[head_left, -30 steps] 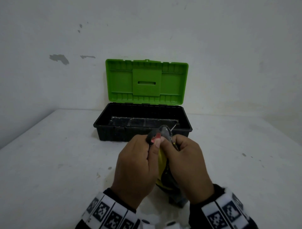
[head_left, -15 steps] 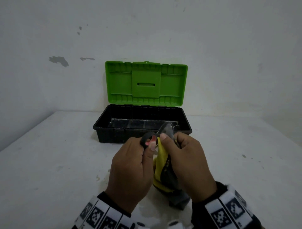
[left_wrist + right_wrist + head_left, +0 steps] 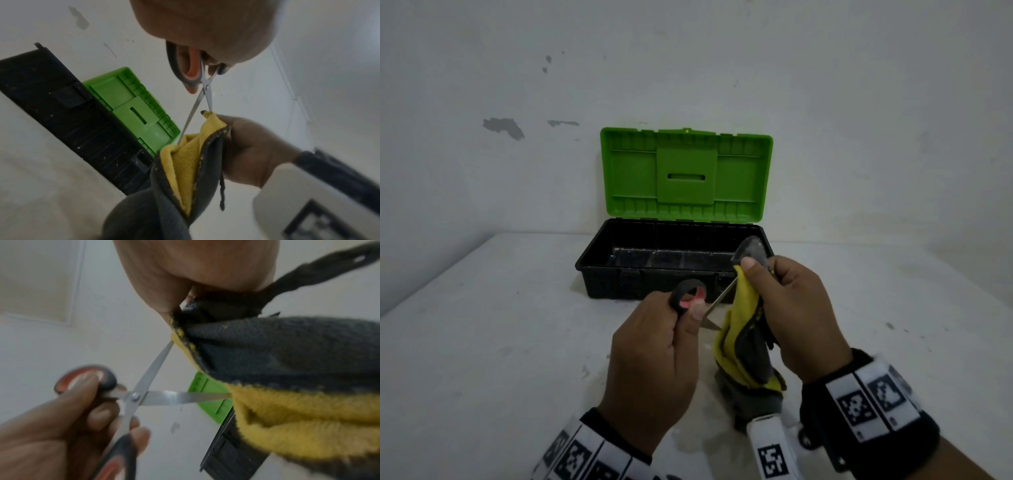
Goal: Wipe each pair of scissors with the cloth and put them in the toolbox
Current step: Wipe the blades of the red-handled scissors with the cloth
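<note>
My left hand (image 3: 654,346) grips the black-and-red handles of a pair of scissors (image 3: 686,296), its thumb on the upper ring. The two steel blades (image 3: 162,396) are spread apart, and both tips run into the yellow-and-grey cloth (image 3: 743,346). My right hand (image 3: 791,308) pinches that cloth round the upper blade tip, with the rest of the cloth hanging down to the table. In the left wrist view the scissors (image 3: 202,84) cross above the cloth (image 3: 191,164). The toolbox (image 3: 678,270) stands open behind my hands; no scissors show in the visible part of its black tub.
The green lid (image 3: 686,174) stands upright against the white wall. The white table (image 3: 482,342) has small dark specks on the right side (image 3: 889,325). Tracking bands with square markers wrap both wrists.
My left hand has drawn the scissors leftward and down out of the cloth, so the blades now show. My right hand with the cloth has shifted right and up.
</note>
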`<state>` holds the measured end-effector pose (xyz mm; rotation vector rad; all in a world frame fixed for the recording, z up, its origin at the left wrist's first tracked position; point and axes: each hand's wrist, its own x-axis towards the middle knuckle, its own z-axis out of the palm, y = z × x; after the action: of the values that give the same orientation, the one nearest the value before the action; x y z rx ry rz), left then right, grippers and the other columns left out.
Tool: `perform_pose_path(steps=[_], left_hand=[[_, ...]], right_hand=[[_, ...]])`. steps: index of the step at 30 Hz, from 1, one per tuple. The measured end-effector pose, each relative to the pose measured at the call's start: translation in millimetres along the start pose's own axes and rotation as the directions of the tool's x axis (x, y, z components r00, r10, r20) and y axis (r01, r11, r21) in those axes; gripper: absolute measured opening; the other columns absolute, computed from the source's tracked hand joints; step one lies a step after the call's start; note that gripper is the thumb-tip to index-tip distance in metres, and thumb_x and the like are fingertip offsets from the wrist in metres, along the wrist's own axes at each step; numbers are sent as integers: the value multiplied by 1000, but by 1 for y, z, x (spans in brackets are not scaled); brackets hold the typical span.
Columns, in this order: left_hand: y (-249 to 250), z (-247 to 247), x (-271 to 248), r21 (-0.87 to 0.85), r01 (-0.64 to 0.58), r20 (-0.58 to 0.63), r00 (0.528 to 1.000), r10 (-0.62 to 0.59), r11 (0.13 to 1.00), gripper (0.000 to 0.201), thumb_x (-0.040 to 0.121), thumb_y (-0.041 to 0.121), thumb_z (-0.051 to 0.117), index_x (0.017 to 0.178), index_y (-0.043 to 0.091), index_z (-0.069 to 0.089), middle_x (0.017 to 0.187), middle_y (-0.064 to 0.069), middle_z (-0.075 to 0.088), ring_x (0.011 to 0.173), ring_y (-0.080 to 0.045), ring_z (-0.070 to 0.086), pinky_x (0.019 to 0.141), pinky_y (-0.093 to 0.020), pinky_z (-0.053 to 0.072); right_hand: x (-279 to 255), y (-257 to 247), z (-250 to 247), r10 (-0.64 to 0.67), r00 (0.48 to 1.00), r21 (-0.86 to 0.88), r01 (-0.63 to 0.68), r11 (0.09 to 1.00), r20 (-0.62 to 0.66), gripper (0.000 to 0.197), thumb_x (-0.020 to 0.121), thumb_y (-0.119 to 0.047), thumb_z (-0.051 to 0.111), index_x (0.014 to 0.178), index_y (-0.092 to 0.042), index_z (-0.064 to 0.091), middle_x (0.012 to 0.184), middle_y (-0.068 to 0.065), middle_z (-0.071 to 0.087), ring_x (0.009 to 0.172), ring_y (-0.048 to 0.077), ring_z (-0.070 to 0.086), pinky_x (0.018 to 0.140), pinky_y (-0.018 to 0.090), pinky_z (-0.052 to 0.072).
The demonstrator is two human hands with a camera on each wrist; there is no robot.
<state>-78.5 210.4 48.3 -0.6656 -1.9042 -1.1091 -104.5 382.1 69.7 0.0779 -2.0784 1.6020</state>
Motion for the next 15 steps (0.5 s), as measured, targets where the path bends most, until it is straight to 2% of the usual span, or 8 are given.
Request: perform_pose_path(steps=[2,3,4,5,7,9,12,15], left_hand=[[3,-5,4,-87,152,-15,988,-154,984,32,100,34,46,82,14,63,61,1,57,50,-10,60,45,-20,49],[6,-7,7,-172,272,-13,960,-279,947,32,101,35,48,79,18,63,56,-3,55,48,-15,62,44,-18,49],[8,-8,11,-271,406,16,909,-417,873,32,99,34,51,73,19,63,53,-11,54,46,-23,62,44,-18,50],[9,-9,15,-358,530,68,836,-544,769,32,97,31,53,69,18,62,53,-17,51,46,-31,61,44,-21,51],[6,-10,21,-442,694,190,692,-696,568,34,97,26,54,70,8,62,56,-17,45,45,-34,57,46,-30,54],[3,-11,25,-495,765,294,593,-750,411,32,98,23,53,80,-2,63,57,-9,42,48,-28,49,49,-34,54],[-1,-9,27,-560,805,407,474,-781,197,28,98,22,53,86,0,65,57,-2,42,51,-17,42,49,-31,51],[2,-7,28,-570,816,474,420,-774,94,25,98,23,53,82,7,64,55,0,43,46,-12,43,49,-31,51]], right_hand=[[6,1,-9,-2,1000,22,2,1000,-7,52,96,-36,62,74,7,44,62,15,36,54,22,36,52,35,31],[7,1,-13,-7,1000,24,7,1000,5,50,96,-36,62,75,6,46,63,14,37,55,22,37,53,34,31],[7,1,-17,-18,999,18,18,1000,28,47,95,-37,61,75,3,49,63,12,39,56,20,39,53,33,32],[5,-1,-21,-35,998,12,35,999,60,44,93,-40,61,73,-2,52,62,9,43,56,19,41,53,31,34],[-2,-2,-25,-57,988,38,52,998,140,34,87,-41,61,69,-13,57,57,-1,46,50,12,43,49,24,37],[-9,-1,-27,-68,969,108,43,993,239,30,85,-35,63,68,-11,56,53,-4,45,44,8,41,44,19,36],[-14,4,-26,-103,939,99,75,992,328,33,84,-35,73,65,-12,59,55,-2,50,49,12,47,48,24,41],[-20,8,-19,-122,936,96,95,991,331,37,81,-31,75,66,-1,60,56,4,50,52,10,47,51,20,40]])
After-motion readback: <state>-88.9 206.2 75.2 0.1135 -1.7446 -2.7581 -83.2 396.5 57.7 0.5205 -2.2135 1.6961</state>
